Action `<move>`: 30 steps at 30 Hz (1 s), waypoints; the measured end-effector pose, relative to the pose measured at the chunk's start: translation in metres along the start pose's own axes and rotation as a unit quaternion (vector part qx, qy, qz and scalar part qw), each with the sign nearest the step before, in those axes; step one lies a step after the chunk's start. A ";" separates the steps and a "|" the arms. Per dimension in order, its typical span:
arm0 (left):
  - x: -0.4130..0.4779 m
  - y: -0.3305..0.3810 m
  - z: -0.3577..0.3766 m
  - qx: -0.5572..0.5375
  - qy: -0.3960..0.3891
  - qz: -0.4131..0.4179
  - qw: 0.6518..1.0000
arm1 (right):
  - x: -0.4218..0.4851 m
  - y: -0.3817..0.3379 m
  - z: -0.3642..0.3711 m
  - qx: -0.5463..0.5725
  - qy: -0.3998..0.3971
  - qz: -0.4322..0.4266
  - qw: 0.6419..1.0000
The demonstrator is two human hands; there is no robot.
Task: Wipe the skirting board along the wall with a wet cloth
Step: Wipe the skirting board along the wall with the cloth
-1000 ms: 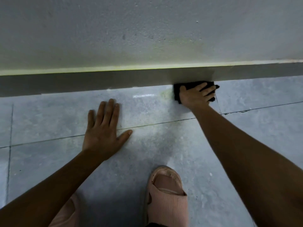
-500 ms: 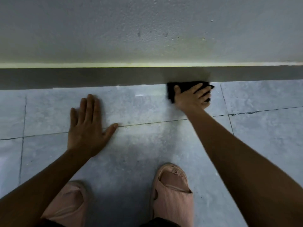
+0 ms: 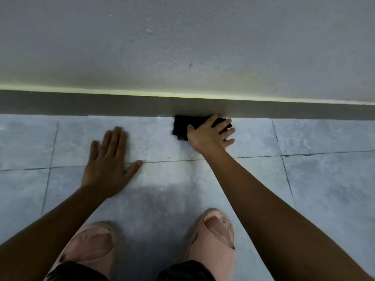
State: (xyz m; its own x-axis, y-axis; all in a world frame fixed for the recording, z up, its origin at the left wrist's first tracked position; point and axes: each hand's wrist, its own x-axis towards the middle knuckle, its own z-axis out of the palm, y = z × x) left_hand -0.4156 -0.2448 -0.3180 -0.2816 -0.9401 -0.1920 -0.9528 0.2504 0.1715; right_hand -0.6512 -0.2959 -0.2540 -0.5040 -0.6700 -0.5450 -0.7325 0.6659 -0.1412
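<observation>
A dark grey skirting board (image 3: 101,104) runs across the foot of the pale wall (image 3: 182,47). My right hand (image 3: 209,136) lies on a black cloth (image 3: 182,126) and presses it down where the board meets the floor. The cloth sticks out to the left of my fingers; its right part is under my hand. My left hand (image 3: 109,161) is flat on the floor tiles, fingers spread, holding nothing, well to the left of the cloth.
The floor is grey tile (image 3: 324,179) with thin dark grout lines. My two feet in pink slippers (image 3: 211,236) stand close below my hands. A yellowish strip marks the board's top edge.
The cloth and my right hand have slid left along the board. My left hand has shifted left on the floor too, and the view has followed.
</observation>
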 end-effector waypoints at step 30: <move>-0.009 -0.043 0.006 -0.014 0.008 -0.082 0.997 | 0.002 0.020 0.046 -0.194 0.069 -0.318 0.925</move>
State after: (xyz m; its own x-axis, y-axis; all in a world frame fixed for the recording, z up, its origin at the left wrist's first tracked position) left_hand -0.3728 -0.2461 -0.3299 -0.1208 -0.9714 -0.2046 -0.9824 0.0873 0.1652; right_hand -0.6458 -0.2686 -0.2959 0.0521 -0.9393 -0.3392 -0.9968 -0.0284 -0.0746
